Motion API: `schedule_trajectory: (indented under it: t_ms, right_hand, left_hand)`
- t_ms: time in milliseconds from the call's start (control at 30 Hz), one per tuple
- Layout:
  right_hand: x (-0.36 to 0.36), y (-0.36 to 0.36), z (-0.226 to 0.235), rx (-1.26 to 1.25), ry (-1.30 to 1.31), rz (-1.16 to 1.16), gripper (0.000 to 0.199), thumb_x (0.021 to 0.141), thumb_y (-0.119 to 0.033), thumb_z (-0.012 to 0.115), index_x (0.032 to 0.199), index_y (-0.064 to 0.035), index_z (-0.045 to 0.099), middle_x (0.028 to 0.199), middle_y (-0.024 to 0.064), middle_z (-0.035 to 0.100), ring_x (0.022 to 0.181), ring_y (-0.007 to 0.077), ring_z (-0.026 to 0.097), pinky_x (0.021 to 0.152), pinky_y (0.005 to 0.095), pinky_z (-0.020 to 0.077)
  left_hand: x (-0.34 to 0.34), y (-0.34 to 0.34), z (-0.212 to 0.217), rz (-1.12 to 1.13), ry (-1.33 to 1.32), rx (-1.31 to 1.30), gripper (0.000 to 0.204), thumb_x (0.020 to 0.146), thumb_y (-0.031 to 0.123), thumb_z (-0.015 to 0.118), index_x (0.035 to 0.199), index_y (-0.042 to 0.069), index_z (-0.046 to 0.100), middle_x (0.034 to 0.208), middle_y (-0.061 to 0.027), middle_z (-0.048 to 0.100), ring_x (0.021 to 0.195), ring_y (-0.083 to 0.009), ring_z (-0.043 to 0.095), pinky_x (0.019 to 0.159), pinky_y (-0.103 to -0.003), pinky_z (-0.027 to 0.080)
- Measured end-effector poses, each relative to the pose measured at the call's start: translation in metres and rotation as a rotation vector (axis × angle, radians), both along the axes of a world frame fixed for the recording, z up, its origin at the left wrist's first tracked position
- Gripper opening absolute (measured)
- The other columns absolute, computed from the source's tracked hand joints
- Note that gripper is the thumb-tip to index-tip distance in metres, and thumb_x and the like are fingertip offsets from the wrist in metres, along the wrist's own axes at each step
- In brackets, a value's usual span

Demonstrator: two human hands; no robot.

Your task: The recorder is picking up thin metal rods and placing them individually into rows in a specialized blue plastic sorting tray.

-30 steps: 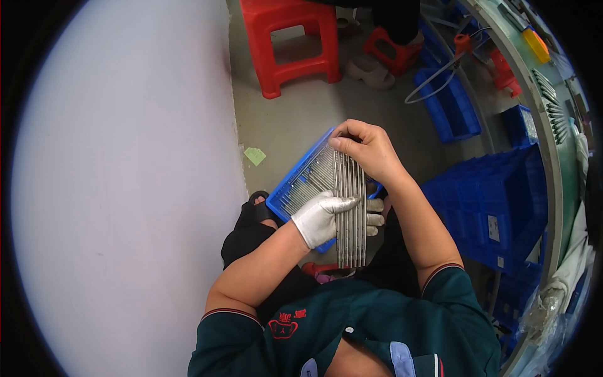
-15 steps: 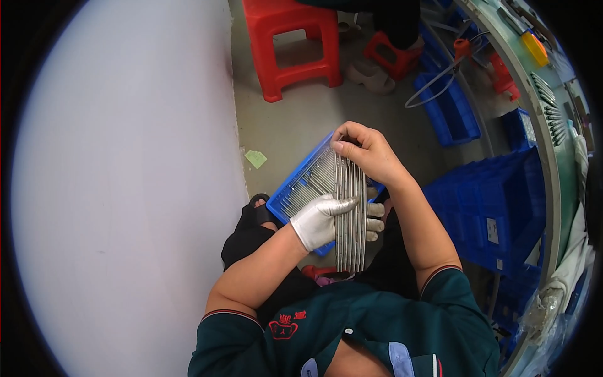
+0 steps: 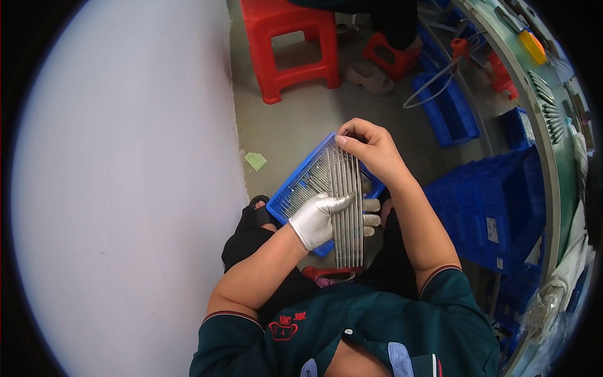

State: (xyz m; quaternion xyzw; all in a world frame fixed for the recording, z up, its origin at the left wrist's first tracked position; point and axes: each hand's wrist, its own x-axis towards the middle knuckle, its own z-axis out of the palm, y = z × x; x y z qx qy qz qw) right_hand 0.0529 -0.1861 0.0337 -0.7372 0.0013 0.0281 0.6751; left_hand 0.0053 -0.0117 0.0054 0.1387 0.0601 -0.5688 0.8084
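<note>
A flat row of several thin, straight metal rods [image 3: 347,242] lies across my left hand [image 3: 314,220], which wears a white and silver-grey glove. Its thumb presses over the rods while the gloved fingers reach out beneath them on the right. At the rods' far end, my bare right hand [image 3: 377,152] pinches a rod tip between thumb and bent index finger. Below my hands stands a blue plastic crate [image 3: 300,170] holding many more thin rods [image 3: 306,188]. My left hand and the held rods cover part of it.
A pale wall [image 3: 132,188] runs along the left. Ahead are a red stool [image 3: 270,75], a beige clog [image 3: 370,78] and a seated person's dark-clothed leg [image 3: 396,22]. Blue bins [image 3: 490,195] stand at right beneath a green-topped bench [image 3: 568,173]. A green scrap [image 3: 255,161] lies on the floor.
The held rods have shifted slightly left and away from me, and their far ends fan out more to the left. My right hand has moved slightly farther away, still pinching at the tips.
</note>
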Motion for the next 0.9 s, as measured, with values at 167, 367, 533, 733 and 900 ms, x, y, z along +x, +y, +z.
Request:
schedule_trajectory:
  t_ms: [167, 367, 533, 733, 900]
  right_hand:
    - [-0.0005, 0.0018, 0.0001, 0.001, 0.030, 0.028, 0.013, 0.085, -0.014, 0.066, 0.089, -0.0019, 0.065, 0.075, -0.0017, 0.060, 0.071, 0.0049, 0.054, 0.067, 0.0225, 0.0452]
    - [-0.0005, 0.0051, -0.0014, 0.044, 0.068, 0.019, 0.010, 0.087, -0.011, 0.065, 0.091, -0.0016, 0.065, 0.079, -0.0026, 0.061, 0.074, 0.0041, 0.054, 0.068, 0.0200, 0.0440]
    - [-0.0015, 0.0070, 0.0001, -0.040, 0.103, -0.034, 0.008, 0.087, -0.009, 0.065, 0.090, -0.0013, 0.066, 0.078, -0.0021, 0.061, 0.073, 0.0044, 0.054, 0.068, 0.0201, 0.0445]
    - [-0.0025, 0.0070, 0.0060, -0.068, 0.119, -0.036, 0.009, 0.087, -0.009, 0.066, 0.090, -0.0009, 0.066, 0.077, -0.0014, 0.062, 0.073, 0.0049, 0.055, 0.069, 0.0205, 0.0451]
    - [0.0001, 0.0002, -0.0005, 0.029, 0.070, -0.036, 0.009, 0.086, -0.008, 0.066, 0.090, -0.0007, 0.066, 0.078, -0.0009, 0.062, 0.074, 0.0053, 0.055, 0.070, 0.0205, 0.0452]
  left_hand:
    - [0.0020, 0.0008, 0.0045, 0.024, -0.026, 0.119, 0.042, 0.094, 0.020, 0.056, 0.129, 0.000, 0.045, 0.120, -0.0237, 0.059, 0.101, -0.0397, 0.063, 0.086, -0.053, 0.053]
    - [0.0028, 0.0025, -0.0025, 0.008, -0.042, 0.095, 0.052, 0.095, 0.023, 0.055, 0.139, 0.002, 0.037, 0.121, -0.0238, 0.056, 0.108, -0.0427, 0.059, 0.090, -0.056, 0.049]
    - [0.0021, 0.0028, -0.0033, 0.009, -0.039, 0.085, 0.052, 0.094, 0.022, 0.056, 0.138, 0.002, 0.038, 0.120, -0.0231, 0.056, 0.108, -0.0420, 0.059, 0.091, -0.056, 0.049]
    - [0.0022, 0.0023, -0.0018, 0.003, -0.043, 0.091, 0.053, 0.092, 0.022, 0.058, 0.137, 0.003, 0.039, 0.121, -0.0219, 0.057, 0.108, -0.0408, 0.060, 0.090, -0.055, 0.050]
    - [0.0029, 0.0018, -0.0003, 0.009, -0.036, 0.084, 0.053, 0.091, 0.022, 0.061, 0.136, 0.003, 0.040, 0.121, -0.0217, 0.057, 0.108, -0.0401, 0.060, 0.090, -0.054, 0.050]
